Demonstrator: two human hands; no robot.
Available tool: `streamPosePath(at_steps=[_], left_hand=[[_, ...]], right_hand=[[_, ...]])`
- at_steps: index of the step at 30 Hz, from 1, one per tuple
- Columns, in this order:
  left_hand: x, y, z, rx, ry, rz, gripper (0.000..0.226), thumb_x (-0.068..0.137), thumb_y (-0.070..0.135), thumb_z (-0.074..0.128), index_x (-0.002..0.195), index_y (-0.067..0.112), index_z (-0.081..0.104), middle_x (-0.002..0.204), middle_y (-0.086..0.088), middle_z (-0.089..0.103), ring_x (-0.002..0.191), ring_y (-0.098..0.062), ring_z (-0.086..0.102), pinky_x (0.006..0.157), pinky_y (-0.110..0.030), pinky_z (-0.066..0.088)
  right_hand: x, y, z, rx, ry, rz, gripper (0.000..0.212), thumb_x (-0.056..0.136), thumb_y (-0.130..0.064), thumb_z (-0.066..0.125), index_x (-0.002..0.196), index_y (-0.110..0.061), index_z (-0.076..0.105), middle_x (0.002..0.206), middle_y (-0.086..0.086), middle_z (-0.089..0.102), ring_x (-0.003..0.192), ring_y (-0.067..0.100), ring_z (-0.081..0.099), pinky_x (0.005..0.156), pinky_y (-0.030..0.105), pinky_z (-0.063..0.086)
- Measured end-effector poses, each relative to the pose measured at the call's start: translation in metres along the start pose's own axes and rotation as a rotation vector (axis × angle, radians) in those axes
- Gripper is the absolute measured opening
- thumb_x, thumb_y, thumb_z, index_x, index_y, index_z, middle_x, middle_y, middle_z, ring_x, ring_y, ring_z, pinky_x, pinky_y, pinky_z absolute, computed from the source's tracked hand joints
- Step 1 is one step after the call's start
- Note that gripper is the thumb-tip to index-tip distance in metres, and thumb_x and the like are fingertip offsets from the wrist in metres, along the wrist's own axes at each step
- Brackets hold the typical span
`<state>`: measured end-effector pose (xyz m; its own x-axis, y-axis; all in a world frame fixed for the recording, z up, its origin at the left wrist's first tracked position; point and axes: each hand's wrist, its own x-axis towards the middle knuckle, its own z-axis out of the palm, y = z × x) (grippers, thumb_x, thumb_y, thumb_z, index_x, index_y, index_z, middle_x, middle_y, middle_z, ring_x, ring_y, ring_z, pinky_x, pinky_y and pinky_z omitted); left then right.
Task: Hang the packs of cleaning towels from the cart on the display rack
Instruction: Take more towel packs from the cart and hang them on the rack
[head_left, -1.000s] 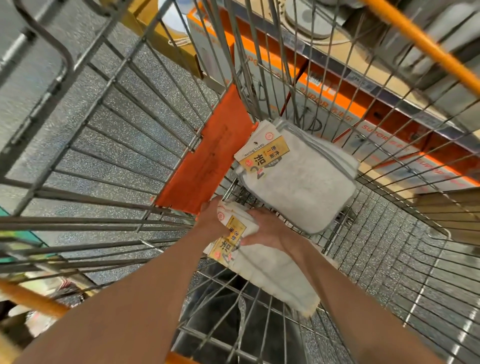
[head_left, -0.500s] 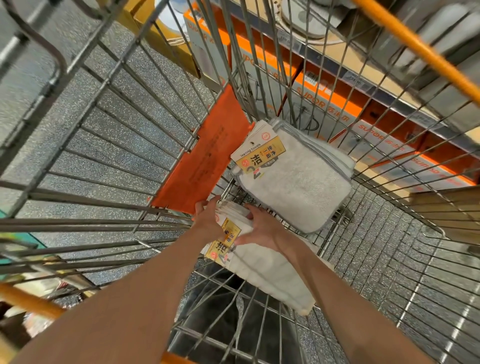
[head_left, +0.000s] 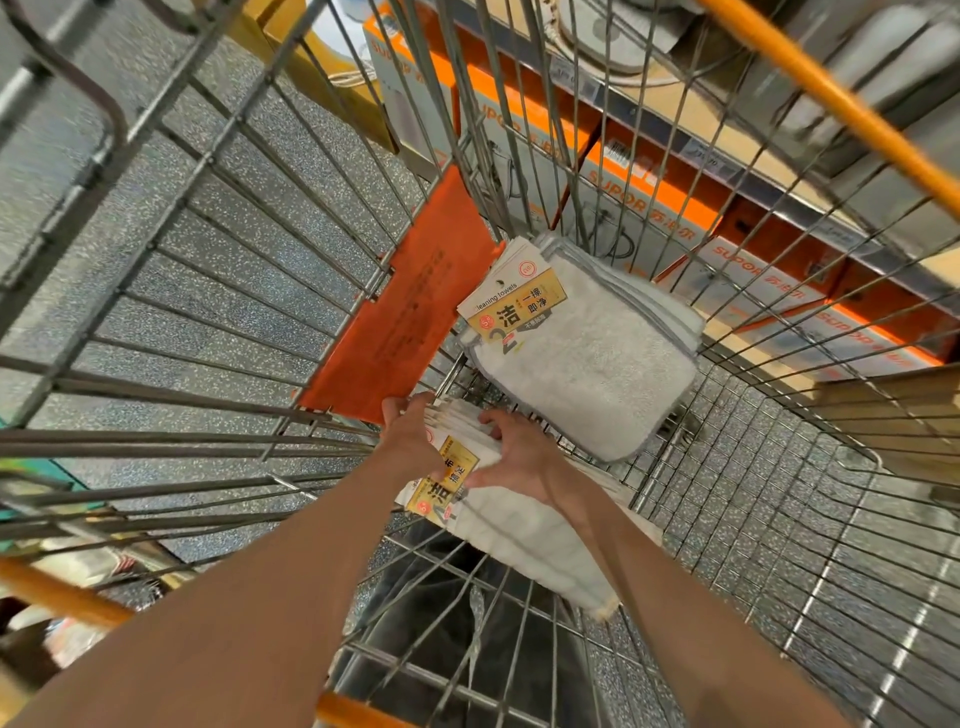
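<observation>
Pack of cleaning towels, white with a yellow label: held low inside the wire cart, gripped at its card end by the left hand and right hand, fingers curled around it. Second stack of cleaning towels: lying farther in, beside the orange panel. Boxed goods on a shelf are seen beyond the cart's far wall.

The floor is grey speckled terrazzo, glossy enough to catch pale streaks of overhead light at the lower right. Along the top right runs a store shelf with a metal front edge carrying small price tags. Beneath it stand orange-and-white boxes printed with "SUPOR". On the shelf above sit a round white appliance and grey cartons. At the upper left a yellow-brown carton rests on the floor. A teal edge and blurred packaged goods show at the far left.
</observation>
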<state>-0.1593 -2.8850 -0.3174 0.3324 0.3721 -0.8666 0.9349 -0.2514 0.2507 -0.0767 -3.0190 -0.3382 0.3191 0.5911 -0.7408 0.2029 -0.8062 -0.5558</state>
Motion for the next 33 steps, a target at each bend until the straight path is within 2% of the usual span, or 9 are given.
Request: streamPosePath(at_steps=[8,11,13,16,21,25,28,30,33], left_hand=[[0.0,-0.002,-0.003,0.014,0.013,-0.003,0.085,0.065,-0.009,0.079,0.134,0.018,0.038,0.134,-0.008,0.018,0.128,-0.029,0.037,0.107,-0.028,0.036],[0.0,-0.002,-0.002,0.015,0.009,-0.006,0.082,0.064,-0.009,0.08,0.129,0.016,0.038,0.131,-0.009,0.021,0.125,-0.03,0.04,0.103,-0.03,0.039],[0.001,-0.002,-0.003,0.012,-0.002,-0.005,0.079,0.062,-0.01,0.08,0.123,0.017,0.037,0.125,-0.008,0.026,0.122,-0.03,0.041,0.097,-0.033,0.042],[0.002,-0.002,-0.006,-0.019,-0.054,0.0,0.075,0.06,-0.014,0.079,0.113,0.018,0.036,0.115,-0.006,0.032,0.116,-0.03,0.045,0.083,-0.035,0.047],[0.0,0.0,-0.01,-0.008,-0.11,0.009,0.075,0.061,-0.016,0.077,0.113,0.018,0.034,0.114,-0.011,0.041,0.109,-0.031,0.052,0.081,-0.036,0.048],[-0.008,0.009,-0.019,0.118,-0.131,0.084,0.076,0.06,-0.008,0.082,0.112,0.019,0.033,0.117,-0.01,0.043,0.109,-0.029,0.049,0.086,-0.038,0.048],[-0.018,0.024,-0.027,0.18,-0.121,0.169,0.079,0.059,-0.005,0.084,0.111,0.023,0.032,0.119,-0.011,0.046,0.11,-0.028,0.048,0.093,-0.039,0.047],[-0.026,0.034,-0.035,0.165,-0.127,0.219,0.082,0.059,-0.006,0.084,0.115,0.023,0.031,0.124,-0.014,0.046,0.116,-0.031,0.047,0.1,-0.045,0.045],[-0.04,0.051,-0.052,0.132,-0.149,0.313,0.097,0.06,-0.003,0.086,0.134,0.018,0.026,0.135,-0.016,0.043,0.123,-0.034,0.045,0.103,-0.049,0.042]], right_hand=[[0.0,0.003,-0.002,-0.024,-0.009,-0.043,0.069,0.066,-0.038,0.08,0.126,-0.024,0.05,0.134,0.004,0.034,0.127,0.022,0.021,0.102,0.029,0.024],[-0.002,0.003,-0.004,0.048,-0.062,-0.043,0.063,0.067,-0.032,0.081,0.121,-0.024,0.049,0.131,0.003,0.043,0.121,0.02,0.037,0.1,0.03,0.034],[-0.006,0.002,-0.005,0.121,-0.111,-0.033,0.059,0.069,-0.03,0.08,0.118,-0.024,0.047,0.121,-0.001,0.054,0.107,0.017,0.051,0.088,0.027,0.042],[-0.011,0.003,-0.007,0.149,-0.128,-0.05,0.058,0.071,-0.029,0.08,0.116,-0.024,0.044,0.121,0.0,0.056,0.106,0.018,0.053,0.09,0.03,0.045],[-0.016,0.0,-0.012,0.102,-0.154,-0.069,0.053,0.072,-0.034,0.077,0.11,-0.029,0.04,0.113,-0.001,0.057,0.098,0.021,0.056,0.089,0.036,0.048],[-0.03,-0.001,-0.014,0.141,-0.088,-0.098,0.05,0.071,-0.036,0.077,0.105,-0.033,0.04,0.108,0.004,0.062,0.094,0.024,0.06,0.088,0.042,0.05],[-0.044,-0.002,-0.022,0.229,-0.047,-0.092,0.052,0.072,-0.033,0.078,0.11,-0.03,0.043,0.11,0.012,0.064,0.098,0.03,0.062,0.088,0.047,0.05],[-0.051,-0.004,-0.03,0.275,-0.017,-0.09,0.054,0.071,-0.031,0.079,0.112,-0.029,0.044,0.105,0.0,0.064,0.094,0.024,0.063,0.087,0.043,0.052],[-0.064,-0.011,-0.048,0.316,0.06,-0.077,0.051,0.069,-0.034,0.08,0.105,-0.032,0.044,0.101,-0.01,0.061,0.094,0.018,0.061,0.083,0.034,0.051]])
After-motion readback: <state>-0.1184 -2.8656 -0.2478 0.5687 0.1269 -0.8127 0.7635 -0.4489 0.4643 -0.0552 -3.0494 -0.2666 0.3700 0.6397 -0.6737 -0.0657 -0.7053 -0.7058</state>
